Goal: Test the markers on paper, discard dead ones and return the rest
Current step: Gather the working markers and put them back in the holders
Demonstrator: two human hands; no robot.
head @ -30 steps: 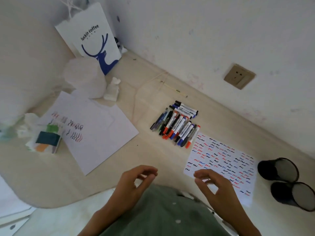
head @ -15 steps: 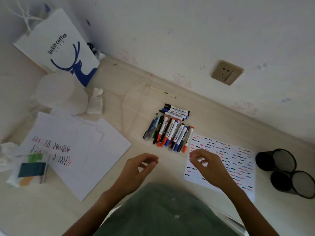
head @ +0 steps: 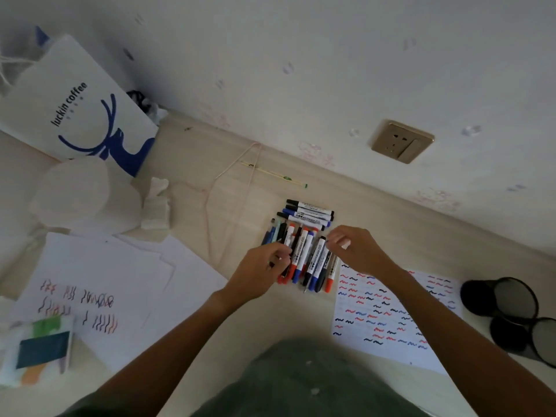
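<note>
A pile of whiteboard markers with red, blue and black caps lies side by side on the pale desk near the wall. My left hand reaches the pile's left side; its curled fingertips touch the leftmost markers, and whether they pinch one is unclear. At the pile's upper right, my right hand hovers with loosely curled fingers, holding nothing I can see. A test sheet covered in red, blue and black squiggles lies right of the pile. Two black mesh pen cups lie on their sides at the far right.
A larger white sheet with scribbles lies on the left, with a tissue pack on its corner. A paper roll and a coffee bag stand at the back left. The wall runs close behind the markers.
Both hands moved forward from near my body to the marker pile, the left to its left side and the right to its upper right. The camera tilted toward the wall.
</note>
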